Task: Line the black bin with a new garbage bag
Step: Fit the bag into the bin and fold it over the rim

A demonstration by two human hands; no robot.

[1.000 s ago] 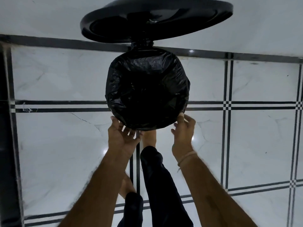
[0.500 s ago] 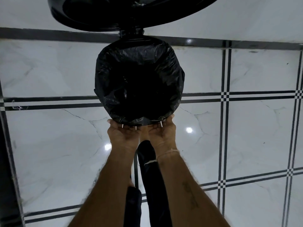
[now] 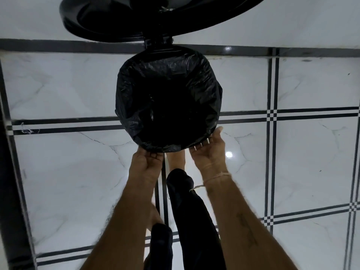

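The black bin stands on the floor, seen from straight above, with its round lid swung open at the far side on the hinge. A black garbage bag sits inside the bin and is folded out over the whole rim, hiding the bin's wall. My left hand is at the near rim, fingers curled under the bag's hem. My right hand is at the near right of the rim, palm up, with its fingertips under the hem and its thumb against the bag's side.
My bare foot and dark trouser leg are just in front of the bin, between my forearms. The floor is glossy white marble tile with black lines. A dark vertical edge runs down the left.
My hands, together at the near rim half a second ago, have spread apart. The right one slid to the right along the bag's hem.
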